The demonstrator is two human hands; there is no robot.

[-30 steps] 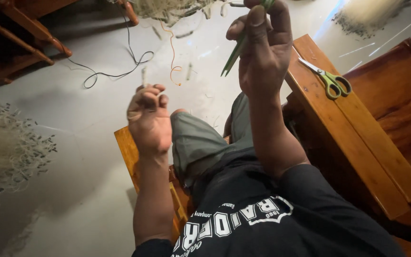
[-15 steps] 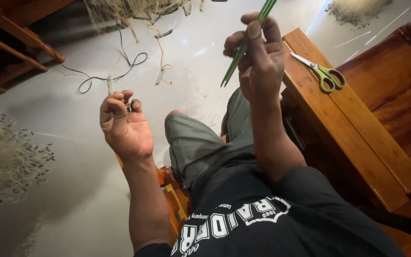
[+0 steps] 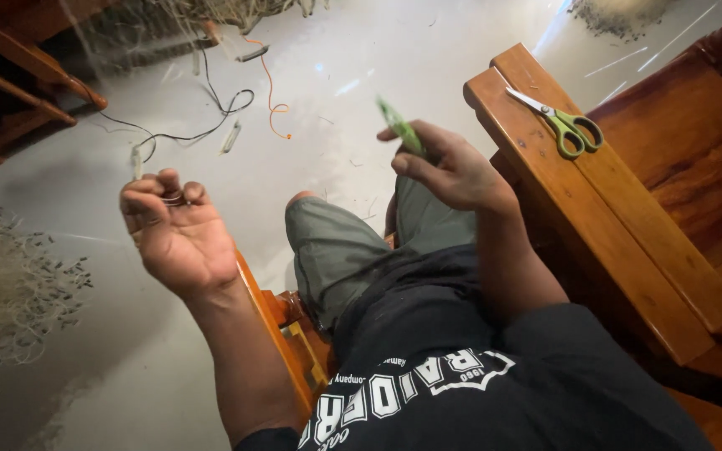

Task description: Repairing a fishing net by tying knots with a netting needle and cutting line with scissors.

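My right hand (image 3: 453, 171), fingers pinching a thin green needle (image 3: 401, 129), blurred at its tip, above my knee; my left hand (image 3: 179, 234), palm up, fingers curled on something small and hard to make out. Smooth wooden bench (image 3: 595, 225) at right bears green-handled scissors (image 3: 563, 121). Pale net (image 3: 2, 292), cut off at left, on glossy floor (image 3: 336, 75); open floor ahead

Right hand drops low; left hand swings wide

The right hand (image 3: 453, 171) has come down from its raised pose to just above the knee, the green strip (image 3: 400, 127) now jutting short past its fingertips. The left hand (image 3: 179, 230) has moved outward, fingers curled tighter over a small piece (image 3: 172, 198).
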